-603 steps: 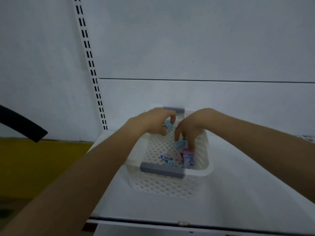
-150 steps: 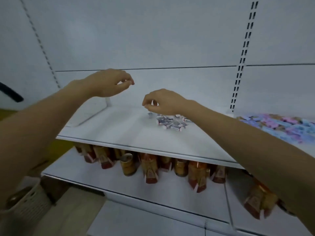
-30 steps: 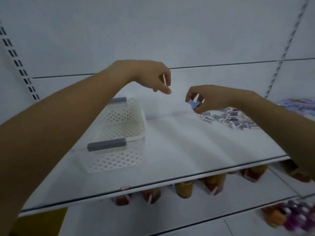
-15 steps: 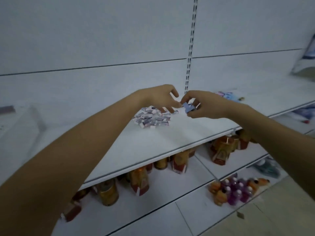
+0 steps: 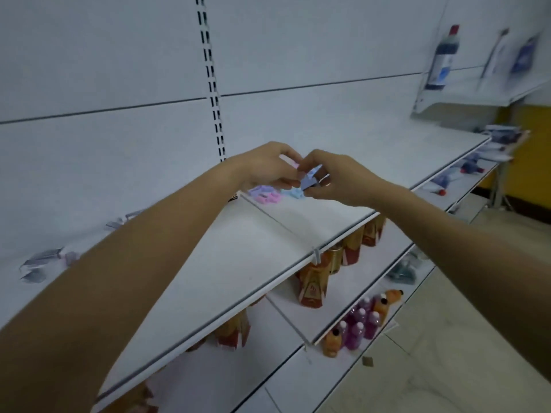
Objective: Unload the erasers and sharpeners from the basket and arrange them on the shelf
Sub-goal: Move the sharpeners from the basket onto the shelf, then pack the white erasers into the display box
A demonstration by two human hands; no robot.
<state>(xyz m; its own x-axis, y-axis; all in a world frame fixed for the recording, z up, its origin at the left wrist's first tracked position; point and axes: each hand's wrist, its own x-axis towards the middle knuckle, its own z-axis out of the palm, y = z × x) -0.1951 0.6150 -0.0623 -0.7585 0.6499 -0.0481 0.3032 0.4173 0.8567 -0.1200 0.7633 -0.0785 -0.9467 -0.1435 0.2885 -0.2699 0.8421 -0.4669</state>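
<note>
1. Both hands are over the pastel pile [image 5: 268,197] on the shelf [image 5: 238,263]; half a second ago they were above the grey erasers [image 5: 38,263].
2. Right hand [image 5: 337,180] pinches a small blue piece [image 5: 311,180], fingers curled.
3. Left hand [image 5: 265,168] curls, its fingertips at the same piece; whether it grips, I cannot tell.

The scene is lit dimly and evenly with a cool bluish cast, and only a soft shadow is thrown beneath the shelf [image 5: 253,248] onto the tiers below. Motion blur is found towards the edges, where the packets [image 5: 41,265] at far left and the bottle [image 5: 444,58] at upper right are smeared, while the left hand [image 5: 265,169] and right hand [image 5: 340,178] at centre are rendered fairly sharp. Straight lines are slightly bent towards the borders by the wide lens.
</note>
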